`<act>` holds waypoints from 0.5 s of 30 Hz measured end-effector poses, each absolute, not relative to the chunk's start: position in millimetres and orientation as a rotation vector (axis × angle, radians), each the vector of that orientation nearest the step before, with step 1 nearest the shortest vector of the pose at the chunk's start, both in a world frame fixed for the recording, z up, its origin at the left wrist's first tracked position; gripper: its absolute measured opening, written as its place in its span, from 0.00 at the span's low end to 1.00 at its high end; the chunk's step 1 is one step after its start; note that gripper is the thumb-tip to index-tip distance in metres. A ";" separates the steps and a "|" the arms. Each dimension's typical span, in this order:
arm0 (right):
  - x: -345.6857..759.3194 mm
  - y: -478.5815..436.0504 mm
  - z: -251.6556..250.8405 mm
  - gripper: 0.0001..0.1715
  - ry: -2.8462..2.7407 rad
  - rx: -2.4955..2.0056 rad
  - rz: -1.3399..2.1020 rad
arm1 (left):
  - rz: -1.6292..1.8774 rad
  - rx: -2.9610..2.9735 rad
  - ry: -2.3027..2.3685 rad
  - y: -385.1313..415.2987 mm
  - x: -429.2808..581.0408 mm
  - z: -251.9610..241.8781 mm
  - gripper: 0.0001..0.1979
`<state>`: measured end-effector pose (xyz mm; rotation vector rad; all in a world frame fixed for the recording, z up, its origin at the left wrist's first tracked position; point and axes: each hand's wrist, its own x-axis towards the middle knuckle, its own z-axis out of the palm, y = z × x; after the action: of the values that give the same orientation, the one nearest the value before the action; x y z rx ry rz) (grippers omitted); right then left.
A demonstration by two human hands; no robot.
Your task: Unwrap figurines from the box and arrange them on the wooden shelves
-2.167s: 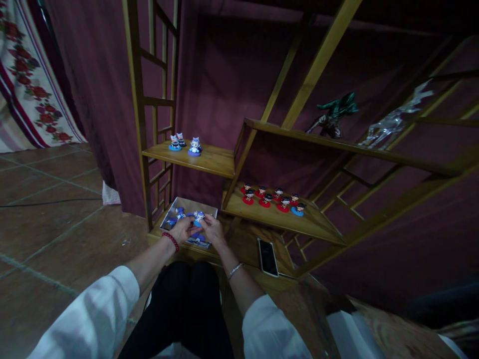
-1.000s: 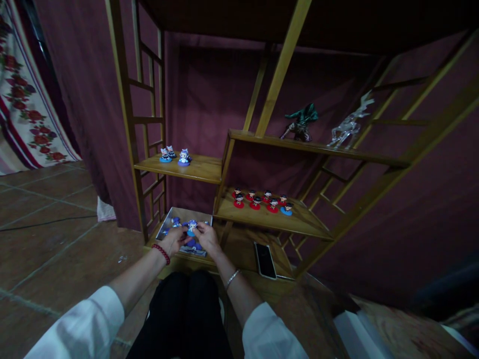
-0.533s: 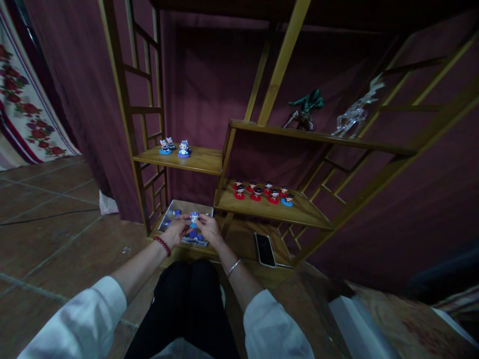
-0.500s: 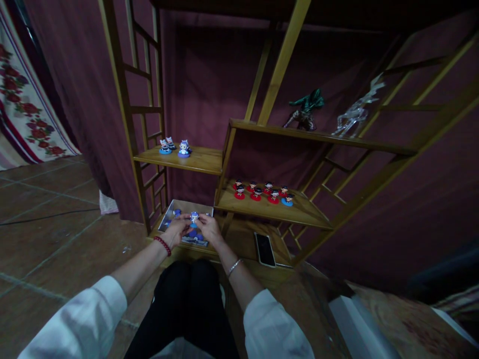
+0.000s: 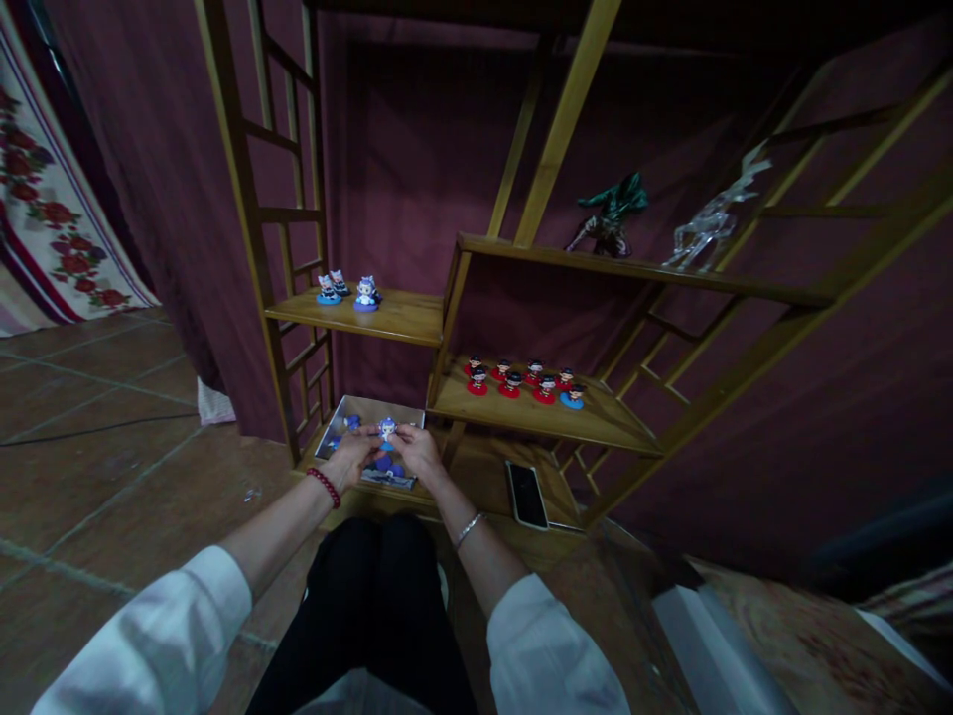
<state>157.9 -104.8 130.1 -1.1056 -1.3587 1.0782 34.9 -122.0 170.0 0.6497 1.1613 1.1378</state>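
Between my two hands is a small white and purple figurine [image 5: 387,430] on a blue base, held upright. The fingers of my left hand [image 5: 354,459] close on its left side, and my right hand [image 5: 418,452] pinches its right side. Beneath them an open shallow box [image 5: 398,405] holds several purple pieces, partly hidden by my hands. On the upper left shelf [image 5: 406,314] stand similar figurines, including a white and purple one [image 5: 365,292] on a purple base and a dark-clothed one [image 5: 328,290] on a blue base.
Several red-based figurines [image 5: 509,385] and a blue-based one [image 5: 572,396] stand on the middle shelf. A phone [image 5: 528,496] lies on the lowest board. Above are a green-cloaked figure [image 5: 612,214] and a clear statuette [image 5: 707,233]. A white box [image 5: 707,645] sits at lower right.
Both hands stay over the box with the figurine between them, almost still. The figurine seems to have risen or turned only very slightly; the shelves look the same.
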 end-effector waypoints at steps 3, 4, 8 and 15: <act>156.9 -105.2 134.9 0.11 -1.359 -1.114 1.072 | 1.168 0.633 1.157 -124.2 34.7 176.3 0.10; 156.5 -104.9 136.7 0.12 -1.362 -1.115 1.069 | 1.174 0.632 1.152 -124.7 34.7 178.7 0.10; 154.5 -102.0 142.8 0.14 -1.394 -1.104 1.042 | 1.210 0.634 1.137 -125.7 34.3 189.2 0.11; 149.6 -99.5 149.4 0.16 -1.434 -1.043 1.010 | 1.241 0.679 1.132 -130.0 32.7 205.5 0.10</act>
<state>149.6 -99.5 149.4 -1.0425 -1.4339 1.0104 32.7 -130.0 205.5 0.6790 1.1323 1.2408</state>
